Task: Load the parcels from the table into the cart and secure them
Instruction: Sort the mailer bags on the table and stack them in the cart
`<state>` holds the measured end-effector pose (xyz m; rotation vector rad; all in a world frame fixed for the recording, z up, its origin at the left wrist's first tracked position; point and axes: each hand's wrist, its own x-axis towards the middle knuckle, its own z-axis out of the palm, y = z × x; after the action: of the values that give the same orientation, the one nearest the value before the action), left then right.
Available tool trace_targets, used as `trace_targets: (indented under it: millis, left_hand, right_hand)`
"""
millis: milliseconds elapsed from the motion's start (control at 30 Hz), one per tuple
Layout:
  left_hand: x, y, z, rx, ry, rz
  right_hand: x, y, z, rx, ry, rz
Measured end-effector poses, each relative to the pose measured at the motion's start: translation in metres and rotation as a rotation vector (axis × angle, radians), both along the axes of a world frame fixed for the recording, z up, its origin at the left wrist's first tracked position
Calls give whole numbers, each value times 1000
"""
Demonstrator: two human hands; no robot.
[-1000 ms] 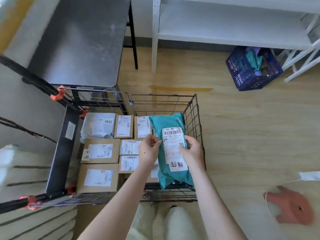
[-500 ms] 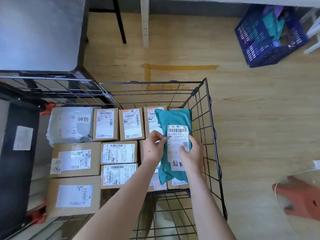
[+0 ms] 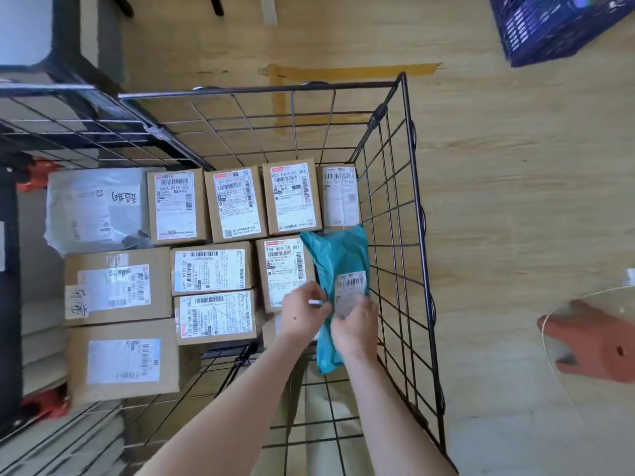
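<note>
A teal plastic mailer with a white barcode label lies low inside the black wire cart, against its right wall, on top of cardboard parcels. My left hand pinches the mailer's left edge. My right hand grips its lower part over the label. Several labelled cardboard boxes fill the cart floor in rows, and a grey poly bag parcel lies at the back left. The mailer's bottom end sticks out below my hands.
A dark table stands at the top left beyond the cart. A blue plastic crate sits on the wooden floor at the top right. A reddish slipper lies on the floor to the right. Orange clamps hold the cart's left side.
Both hands have lowered the teal mailer deeper into the cart, towards its right wall. The camera has tilted further down and closer over the cart.
</note>
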<state>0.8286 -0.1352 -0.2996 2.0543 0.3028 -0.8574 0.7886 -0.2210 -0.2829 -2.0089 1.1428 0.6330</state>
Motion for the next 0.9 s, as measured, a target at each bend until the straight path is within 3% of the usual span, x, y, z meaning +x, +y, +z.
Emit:
trace_targets:
  millis: [133, 233, 333, 467, 567, 633, 733, 900]
  left_hand:
    - [-2, -16, -5, -5, -16, 69]
    - [5, -22, -10, -61, -97, 73]
    - [14, -23, -18, -3, -159, -36]
    - [31, -23, -28, 188, -92, -208]
    - [47, -16, -28, 332, -191, -419]
    - [54, -8, -27, 327, -228, -427]
    - [48, 5, -25, 227, -157, -345]
    - [12, 9, -25, 36, 172, -273]
  right_hand:
    - [-9, 4, -13, -28, -58, -24]
    - [-6, -1, -17, -93, -132, 89]
    - [3, -5, -23, -118, -171, 239]
    - [10, -7, -30, -118, -141, 358]
    - [9, -5, -31, -119, -95, 414]
    - [8, -5, -30, -114, -71, 427]
    - [5, -6, -28, -123, -80, 416]
    - [4, -8, -29, -177, -54, 487]
